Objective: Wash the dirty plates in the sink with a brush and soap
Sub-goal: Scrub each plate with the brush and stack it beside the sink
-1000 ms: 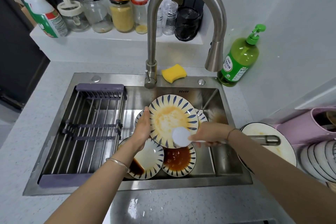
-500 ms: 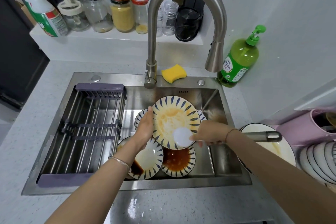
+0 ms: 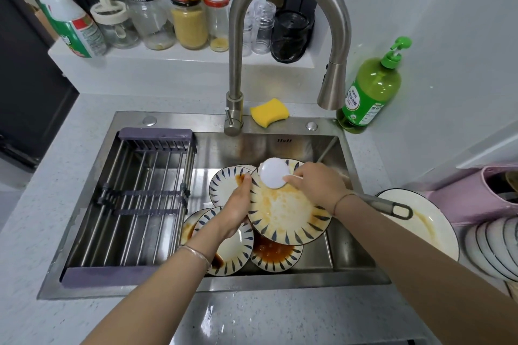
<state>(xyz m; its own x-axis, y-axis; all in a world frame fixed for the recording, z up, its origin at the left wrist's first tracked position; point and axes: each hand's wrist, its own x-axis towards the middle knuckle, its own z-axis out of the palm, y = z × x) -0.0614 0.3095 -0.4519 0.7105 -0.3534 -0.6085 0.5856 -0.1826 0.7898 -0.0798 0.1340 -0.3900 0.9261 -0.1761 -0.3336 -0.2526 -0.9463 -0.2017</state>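
Gripping the orange-smeared, blue-dashed round plate (image 3: 286, 213) by its left rim at frame centre, the left hand (image 3: 238, 204) should hold it tilted over the steel sink (image 3: 353, 255); beyond, the right hand (image 3: 316, 179), clenched around the round white brush (image 3: 274, 176), best scrubs down from the far rim.

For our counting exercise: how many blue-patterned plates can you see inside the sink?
5: a held plate, tilted; a rear plate behind the left hand; two overlapping front-left, upper plate and lower plate; a sauce-filled plate under the held one. Others may be hidden.
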